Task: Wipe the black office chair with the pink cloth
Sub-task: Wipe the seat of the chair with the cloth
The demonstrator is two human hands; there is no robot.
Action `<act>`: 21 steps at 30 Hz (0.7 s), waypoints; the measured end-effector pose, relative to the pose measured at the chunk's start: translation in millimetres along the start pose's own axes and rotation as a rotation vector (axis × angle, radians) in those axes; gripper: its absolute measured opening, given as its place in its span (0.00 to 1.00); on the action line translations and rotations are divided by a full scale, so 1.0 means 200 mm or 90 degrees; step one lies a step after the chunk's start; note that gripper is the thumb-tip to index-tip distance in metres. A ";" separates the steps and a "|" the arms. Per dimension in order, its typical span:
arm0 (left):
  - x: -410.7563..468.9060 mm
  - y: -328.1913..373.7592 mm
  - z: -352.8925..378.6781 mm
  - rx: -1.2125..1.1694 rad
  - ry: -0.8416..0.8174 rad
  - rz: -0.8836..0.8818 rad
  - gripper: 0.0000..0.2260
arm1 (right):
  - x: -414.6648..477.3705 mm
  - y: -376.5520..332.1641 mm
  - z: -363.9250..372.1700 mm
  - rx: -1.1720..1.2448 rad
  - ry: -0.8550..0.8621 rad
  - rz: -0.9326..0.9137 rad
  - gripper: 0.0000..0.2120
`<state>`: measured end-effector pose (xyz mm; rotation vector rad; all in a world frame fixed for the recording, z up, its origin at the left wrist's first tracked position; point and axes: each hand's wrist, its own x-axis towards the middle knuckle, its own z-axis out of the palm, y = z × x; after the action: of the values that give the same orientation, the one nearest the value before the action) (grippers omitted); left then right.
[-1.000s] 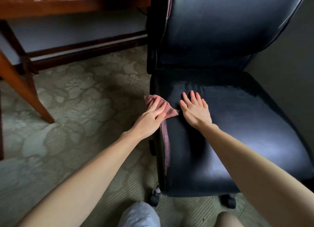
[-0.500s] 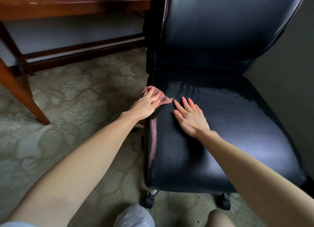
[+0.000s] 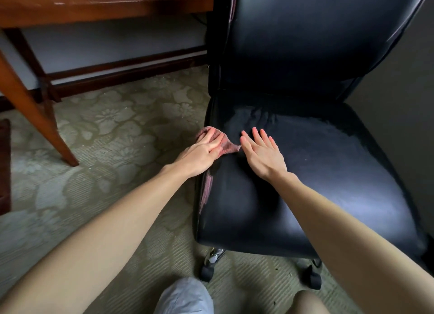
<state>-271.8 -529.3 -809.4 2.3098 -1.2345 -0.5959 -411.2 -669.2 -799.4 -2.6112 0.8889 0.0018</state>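
The black office chair [image 3: 328,172] stands in front of me, its glossy seat facing me and its backrest [image 3: 305,43] rising behind. A bunched pink cloth [image 3: 229,146] lies on the seat's left edge. My left hand [image 3: 202,151] lies on top of the cloth, with its fingers stretched over it and pressing it against the edge. Just right of the cloth, my right hand [image 3: 263,154] lies flat on the seat with its fingers spread and holds nothing. A worn pinkish strip [image 3: 207,189] runs down the seat's left side seam.
A wooden desk [image 3: 105,3] stands at the back left, with a slanted leg [image 3: 35,116] on the flowered carpet [image 3: 105,161]. The chair's casters [image 3: 206,271] show below the seat. A wall [image 3: 399,78] is close on the right. My knees [image 3: 185,297] are at the bottom.
My left hand has slid the cloth a short way back and forth along the seat's left edge. My right hand has stayed flat on the seat. The view has shifted slightly.
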 end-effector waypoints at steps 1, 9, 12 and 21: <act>0.05 0.01 -0.02 0.005 -0.003 -0.009 0.21 | 0.00 0.00 0.00 0.000 0.000 0.000 0.26; 0.02 -0.01 -0.05 -0.034 -0.026 -0.009 0.22 | 0.06 -0.03 0.01 0.027 0.006 0.032 0.27; -0.17 -0.04 -0.01 -0.066 -0.026 0.015 0.22 | 0.05 -0.04 0.01 0.027 0.007 0.038 0.27; -0.09 0.02 0.02 0.017 -0.032 -0.010 0.22 | -0.19 -0.04 0.03 0.043 0.013 -0.003 0.27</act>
<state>-285.9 -516.4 -807.1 2.3422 -1.2562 -0.6506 -435.7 -638.5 -798.1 -2.5553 0.8746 -0.0554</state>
